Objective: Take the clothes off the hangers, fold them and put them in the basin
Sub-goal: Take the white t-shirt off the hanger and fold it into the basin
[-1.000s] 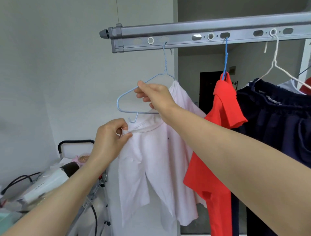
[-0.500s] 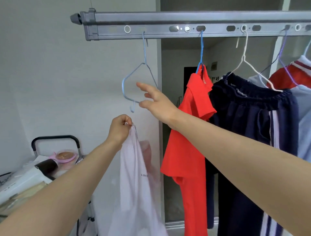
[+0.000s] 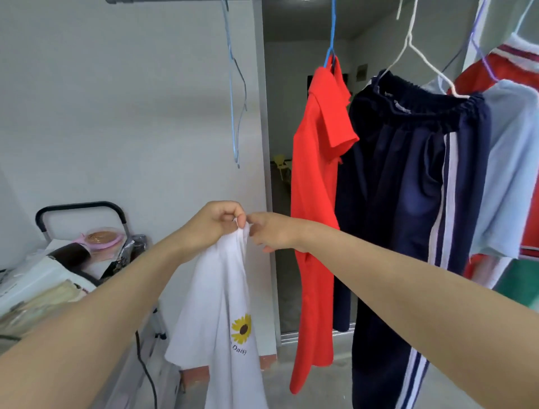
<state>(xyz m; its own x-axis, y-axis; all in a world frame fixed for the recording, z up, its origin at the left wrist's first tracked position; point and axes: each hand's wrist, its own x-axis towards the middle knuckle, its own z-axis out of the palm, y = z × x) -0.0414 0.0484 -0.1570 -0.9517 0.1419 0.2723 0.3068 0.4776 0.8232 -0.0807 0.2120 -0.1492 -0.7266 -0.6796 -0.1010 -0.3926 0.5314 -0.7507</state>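
Down comes the right hand [image 3: 274, 233]! Half a second ago it is up at the empty blue hanger [image 3: 232, 116] with its fingers spread; now it sits low, right beside the left hand [image 3: 214, 226], the two almost knuckle to knuckle at the top of the white T-shirt [image 3: 224, 292].

The left hand has sunk a little too, and its fingers [image 3: 233, 214] are clamped on a bunched peak of the shirt's cloth, thumb against forefinger. The right hand's fingers are curled and meet the same peak of fabric from the other side. Whether they have nipped it or only touch it, I cannot tell.

The shirt is off its hanger and hangs free from that grip, in front of the pale wall. It has turned since the earlier frame: a sunflower print [image 3: 242, 328] with the word "Daisy" under it now faces us.

The bare hanger is left on the rail [image 3: 175, 1] above, seen nearly edge-on and well clear of both hands.

To the right, the red shirt [image 3: 315, 189] and the navy striped trousers [image 3: 402, 189] hang on their hangers as before. The view has tipped downward, so the rail just skims the top edge.
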